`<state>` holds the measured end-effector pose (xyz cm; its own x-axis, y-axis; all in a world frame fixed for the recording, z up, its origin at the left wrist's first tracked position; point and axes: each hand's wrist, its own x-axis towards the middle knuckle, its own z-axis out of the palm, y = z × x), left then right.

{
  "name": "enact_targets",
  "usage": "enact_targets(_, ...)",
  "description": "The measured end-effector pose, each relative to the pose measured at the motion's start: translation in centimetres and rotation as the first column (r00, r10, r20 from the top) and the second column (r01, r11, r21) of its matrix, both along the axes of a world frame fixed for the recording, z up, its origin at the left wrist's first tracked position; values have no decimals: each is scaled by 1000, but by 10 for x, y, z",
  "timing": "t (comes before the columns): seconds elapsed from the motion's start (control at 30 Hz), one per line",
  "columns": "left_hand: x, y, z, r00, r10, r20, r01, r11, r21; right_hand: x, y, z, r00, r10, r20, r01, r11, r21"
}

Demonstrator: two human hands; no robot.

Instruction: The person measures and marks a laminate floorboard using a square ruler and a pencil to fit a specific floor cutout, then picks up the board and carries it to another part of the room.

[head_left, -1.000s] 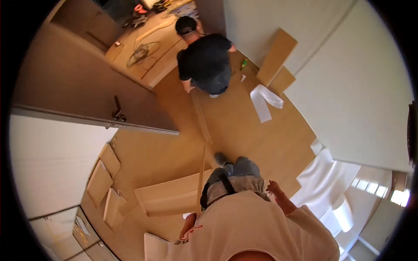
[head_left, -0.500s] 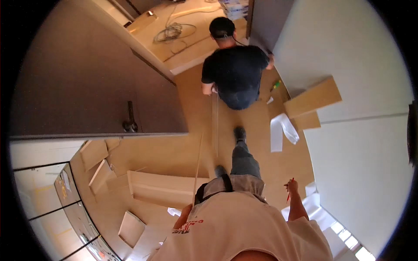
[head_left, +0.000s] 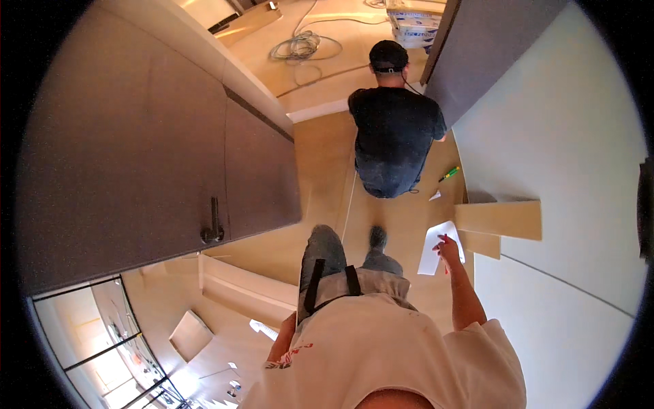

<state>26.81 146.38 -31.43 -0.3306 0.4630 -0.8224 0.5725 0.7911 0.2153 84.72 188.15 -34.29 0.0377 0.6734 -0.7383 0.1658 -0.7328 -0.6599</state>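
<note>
My right hand point(head_left: 447, 249) is closed on a slim red marker or pencil point(head_left: 447, 268), out at my right side above a white paper strip point(head_left: 428, 262) lying on the floor. Low at my left hip, my left hand point(head_left: 287, 324) grips a thin pale strip point(head_left: 298, 308), largely hidden by my shirt and leg. Ahead of me a co-worker point(head_left: 395, 140) in a dark T-shirt and cap crouches at a doorway, back toward me; their hands are mostly hidden. A green-and-yellow tool point(head_left: 449, 174) lies beside them.
A dark door point(head_left: 136, 150) with a lever handle stands open on the left. Cardboard pieces point(head_left: 497, 218) lean by the right wall. Beyond the threshold are coiled cable point(head_left: 303, 46) and packs point(head_left: 412, 27). A long board point(head_left: 242, 286) and a smaller panel point(head_left: 191, 335) lie at lower left.
I have moved forward with alternating legs, so the door and cardboard sit lower in view. My right hand has risen beside the white strip. The co-worker has shifted, their left hand now hidden.
</note>
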Motion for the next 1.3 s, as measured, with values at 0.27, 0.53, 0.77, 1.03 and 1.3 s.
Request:
enact_targets(0.27,-23,154,-20,772,612,171,-606,790,-91,-78,141,-2,906,357,225,-365,931,-7)
enact_targets(0.53,-120,308,-60,821,533,205,-519,846,-121,-273,291,18,736,619,275,-614,781,-116)
enact_targets(0.77,-188,436,-49,815,504,287,-464,863,-199,-382,454,94,619,709,338,-722,683,-109)
enact_targets(1.03,-302,691,-58,814,498,300,-452,866,-212,-395,619,85,513,665,544,-720,678,-150)
enact_targets(1.3,-347,1094,-35,868,403,291,-389,915,-107,-414,890,-2,579,579,574,-720,694,25)
